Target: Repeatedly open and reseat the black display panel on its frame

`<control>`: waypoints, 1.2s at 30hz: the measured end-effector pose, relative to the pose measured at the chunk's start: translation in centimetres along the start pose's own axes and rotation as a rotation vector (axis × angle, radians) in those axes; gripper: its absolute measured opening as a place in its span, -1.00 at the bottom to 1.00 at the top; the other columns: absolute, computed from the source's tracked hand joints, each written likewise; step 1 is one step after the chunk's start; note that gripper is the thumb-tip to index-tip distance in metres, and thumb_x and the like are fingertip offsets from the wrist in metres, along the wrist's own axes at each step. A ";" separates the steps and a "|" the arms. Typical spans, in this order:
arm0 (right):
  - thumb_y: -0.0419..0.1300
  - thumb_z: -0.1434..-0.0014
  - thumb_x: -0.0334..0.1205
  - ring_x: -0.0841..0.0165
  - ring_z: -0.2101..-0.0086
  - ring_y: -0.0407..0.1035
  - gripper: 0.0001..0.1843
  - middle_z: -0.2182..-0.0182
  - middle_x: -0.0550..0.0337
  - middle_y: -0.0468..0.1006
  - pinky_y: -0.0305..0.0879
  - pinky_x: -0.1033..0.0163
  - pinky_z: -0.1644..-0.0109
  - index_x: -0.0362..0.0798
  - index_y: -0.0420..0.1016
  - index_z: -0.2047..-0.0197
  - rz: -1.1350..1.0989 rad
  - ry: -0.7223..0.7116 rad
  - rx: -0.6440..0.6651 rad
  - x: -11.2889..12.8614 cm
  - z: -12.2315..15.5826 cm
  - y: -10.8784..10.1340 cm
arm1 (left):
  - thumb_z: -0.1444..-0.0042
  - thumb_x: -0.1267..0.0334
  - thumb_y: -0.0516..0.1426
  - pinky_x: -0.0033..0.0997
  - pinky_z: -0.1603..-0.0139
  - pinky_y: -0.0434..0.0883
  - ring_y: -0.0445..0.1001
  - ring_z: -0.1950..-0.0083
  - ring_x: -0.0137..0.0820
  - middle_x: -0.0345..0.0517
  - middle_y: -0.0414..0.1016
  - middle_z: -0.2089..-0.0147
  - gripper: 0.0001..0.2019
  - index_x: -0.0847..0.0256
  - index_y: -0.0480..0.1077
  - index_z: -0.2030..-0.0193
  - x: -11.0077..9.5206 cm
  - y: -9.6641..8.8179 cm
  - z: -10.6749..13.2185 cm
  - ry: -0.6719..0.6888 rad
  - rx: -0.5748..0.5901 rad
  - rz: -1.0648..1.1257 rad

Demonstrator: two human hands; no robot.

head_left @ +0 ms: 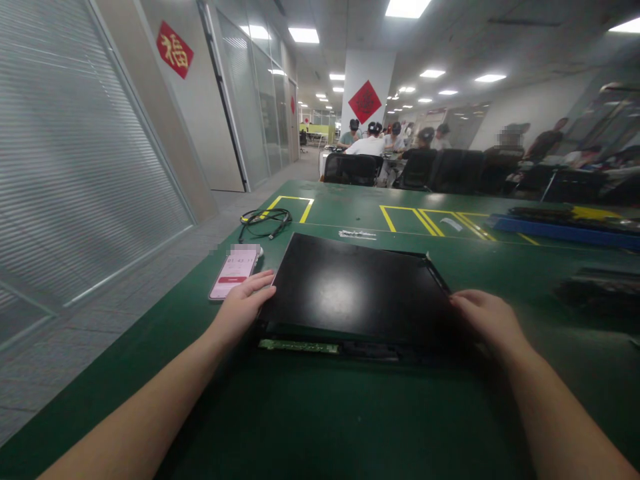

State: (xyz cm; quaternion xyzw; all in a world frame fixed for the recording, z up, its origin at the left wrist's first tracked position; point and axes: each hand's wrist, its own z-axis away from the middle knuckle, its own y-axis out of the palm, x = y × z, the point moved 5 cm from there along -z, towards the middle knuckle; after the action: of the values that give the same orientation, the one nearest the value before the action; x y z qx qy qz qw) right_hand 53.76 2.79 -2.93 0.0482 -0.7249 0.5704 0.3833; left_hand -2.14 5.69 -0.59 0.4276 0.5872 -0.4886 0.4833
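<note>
A dark, glossy flat screen panel [345, 287] lies in front of me, slightly turned. It does not sit flush over a thin black frame [439, 272], which shows along its right and back edges. Below the panel's near edge a green circuit board strip [299, 346] is exposed. My left hand [247, 297] grips the panel's left edge, fingers on the side. At the right edge my right hand [487, 319] is closed in a pinch; whether it has the panel, the frame or both is hard to see.
On the green table [340, 413], a phone with a timer [235, 272] lies left of the panel. Behind it is a coiled black cable [265, 222]. Yellow tape outlines [413, 220] mark the far side. A blue tray [565, 230] stands at the right; people sit beyond.
</note>
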 end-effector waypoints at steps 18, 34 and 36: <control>0.33 -0.11 0.13 0.00 0.22 0.66 -0.67 0.34 0.00 0.80 0.51 -0.01 0.11 0.11 0.81 0.31 -0.022 0.000 -0.041 -0.7 -0.4 0.3 | -0.10 -0.03 0.33 0.29 -0.73 0.32 0.51 -0.61 0.36 0.19 0.65 -0.52 -0.66 0.06 0.87 0.14 0.7 0.1 -0.7 0.102 0.086 -0.457; 0.34 -0.10 0.12 -0.04 0.20 0.67 -0.68 0.35 -0.01 0.80 0.52 -0.01 0.15 0.12 0.82 0.30 -0.052 -0.007 -0.041 -1.1 -0.3 0.4 | 0.00 -0.07 0.34 0.23 -0.66 0.41 0.55 -0.55 0.33 0.15 0.74 -0.39 -0.73 0.00 0.81 0.32 0.5 0.4 -0.8 0.128 0.138 -0.462; 0.33 -0.10 0.13 -0.04 0.19 0.67 -0.68 0.33 -0.01 0.80 0.53 -0.03 0.11 0.12 0.81 0.30 -0.032 0.002 -0.044 -0.9 -0.3 0.3 | -0.03 -0.09 0.32 0.24 -0.66 0.41 0.55 -0.56 0.34 0.19 0.72 -0.42 -0.70 0.02 0.82 0.29 0.7 0.4 -0.8 0.132 0.150 -0.493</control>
State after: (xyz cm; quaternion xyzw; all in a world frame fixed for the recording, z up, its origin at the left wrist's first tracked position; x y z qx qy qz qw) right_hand 54.34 2.80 -3.73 0.0509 -0.7358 0.5482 0.3943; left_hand -1.97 6.58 -1.29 0.3371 0.6663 -0.6047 0.2772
